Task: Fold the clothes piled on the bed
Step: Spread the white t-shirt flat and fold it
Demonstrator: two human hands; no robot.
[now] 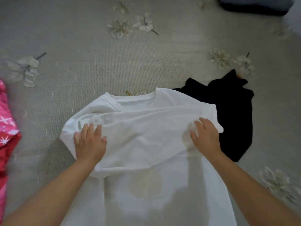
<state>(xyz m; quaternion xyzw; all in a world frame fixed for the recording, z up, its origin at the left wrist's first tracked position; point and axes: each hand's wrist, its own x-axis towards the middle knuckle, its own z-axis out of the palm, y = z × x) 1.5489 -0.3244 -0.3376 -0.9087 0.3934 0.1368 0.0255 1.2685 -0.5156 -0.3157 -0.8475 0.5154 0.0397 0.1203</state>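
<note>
A white T-shirt (146, 128) lies spread on the bed in front of me, collar pointing away, with a faint round print showing through near its lower part. My left hand (89, 142) rests flat on the shirt's left sleeve area, fingers apart. At the right sleeve, my right hand (206, 136) also presses flat on the cloth. Neither hand grips the fabric. A black garment (232, 111) lies crumpled just right of the shirt, partly under its right shoulder.
The bed has a grey cover (91, 66) with a pale flower pattern. A pink and red garment with white stars (6, 131) lies at the left edge. A dark bundle (255, 5) sits at the far right corner.
</note>
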